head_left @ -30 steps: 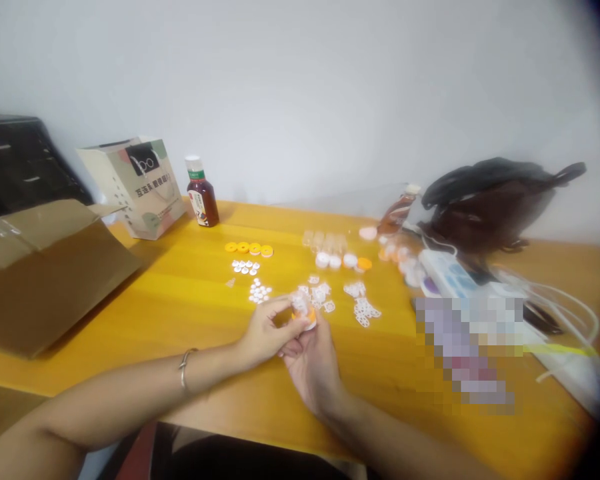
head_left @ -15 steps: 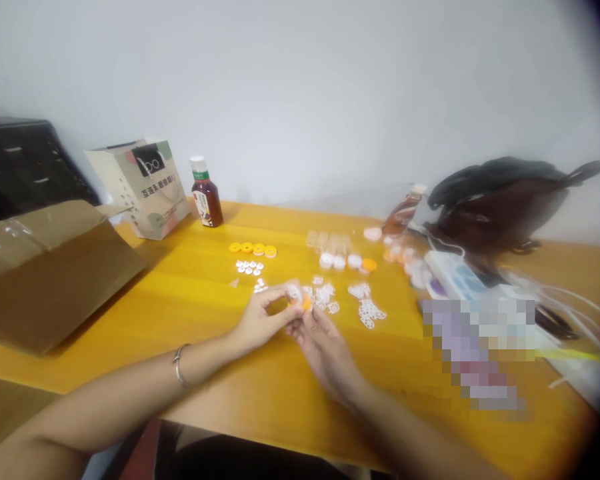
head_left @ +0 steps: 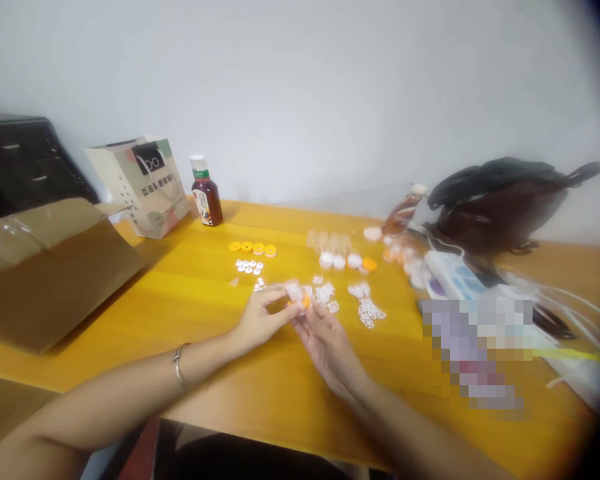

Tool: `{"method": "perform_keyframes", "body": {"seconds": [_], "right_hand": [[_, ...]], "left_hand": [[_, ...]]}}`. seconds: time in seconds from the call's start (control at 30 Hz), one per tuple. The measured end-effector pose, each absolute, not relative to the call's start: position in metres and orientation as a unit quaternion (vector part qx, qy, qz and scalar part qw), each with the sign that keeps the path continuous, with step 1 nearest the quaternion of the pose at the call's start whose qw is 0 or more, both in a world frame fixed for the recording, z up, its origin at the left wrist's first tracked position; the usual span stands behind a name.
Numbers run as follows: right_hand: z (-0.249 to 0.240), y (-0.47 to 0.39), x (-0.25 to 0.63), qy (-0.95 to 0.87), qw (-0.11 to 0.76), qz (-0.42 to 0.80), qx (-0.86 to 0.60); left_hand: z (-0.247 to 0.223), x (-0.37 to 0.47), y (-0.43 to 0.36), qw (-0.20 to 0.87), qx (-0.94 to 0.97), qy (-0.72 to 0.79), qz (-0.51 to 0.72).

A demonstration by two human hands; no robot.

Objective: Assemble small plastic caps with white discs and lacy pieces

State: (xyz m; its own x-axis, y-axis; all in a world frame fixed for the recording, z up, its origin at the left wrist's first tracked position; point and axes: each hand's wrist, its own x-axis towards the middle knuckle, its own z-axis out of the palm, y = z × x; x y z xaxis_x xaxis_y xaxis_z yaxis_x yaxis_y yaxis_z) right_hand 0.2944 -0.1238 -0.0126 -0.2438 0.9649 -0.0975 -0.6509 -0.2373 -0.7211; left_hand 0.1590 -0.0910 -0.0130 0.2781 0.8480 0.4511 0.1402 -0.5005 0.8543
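My left hand (head_left: 267,315) is closed, pinching a small round piece, orange with a clear or whitish top (head_left: 295,293), between thumb and fingers. My right hand (head_left: 327,337) has its fingertips drawn together at the piece's right side; the exact grip is blurred. Just beyond the hands lie flat white cut-out plastic parts (head_left: 324,293), and more of these parts (head_left: 370,312) are to the right. Farther left are several small white discs (head_left: 250,267) and a row of orange rings (head_left: 253,249). Clear cups (head_left: 329,240) stand behind white round caps (head_left: 333,260) and an orange cap (head_left: 369,265).
A cardboard box (head_left: 55,273) and a paper bag (head_left: 160,187) occupy the left, beside a dark drink bottle (head_left: 207,193). On the right are another bottle (head_left: 404,212), a dark bag (head_left: 500,207), a power strip (head_left: 455,275) and white cables (head_left: 580,300).
My right hand has turned slightly and its fingers have shifted at the piece. The left hand keeps nearly the same place and hold.
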Motion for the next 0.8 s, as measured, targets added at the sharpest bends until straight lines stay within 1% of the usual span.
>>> {"method": "perform_keyframes", "body": {"seconds": [0.13, 0.23, 0.33, 0.43, 0.57, 0.8], "right_hand": [[-0.014, -0.120, 0.297, -0.295, 0.535, 0.738, -0.287], [-0.015, -0.118, 0.299, -0.328, 0.510, 0.732, -0.311], [-0.015, -0.117, 0.300, -0.375, 0.518, 0.681, -0.356], [-0.015, -0.116, 0.300, -0.422, 0.523, 0.634, -0.382], [-0.016, -0.110, 0.304, -0.436, 0.532, 0.612, -0.390], [-0.002, -0.086, 0.333, -0.315, 0.624, 0.635, -0.328]], "left_hand": [[-0.016, 0.156, -0.087, 0.314, 0.747, 0.360, 0.463], [-0.020, 0.151, -0.084, 0.206, 0.795, 0.368, 0.436], [-0.023, 0.148, -0.083, 0.085, 0.838, 0.353, 0.407], [-0.025, 0.146, -0.085, 0.027, 0.857, 0.334, 0.392], [-0.026, 0.148, -0.087, 0.020, 0.865, 0.335, 0.374], [-0.024, 0.149, -0.091, 0.067, 0.877, 0.318, 0.354]]}}
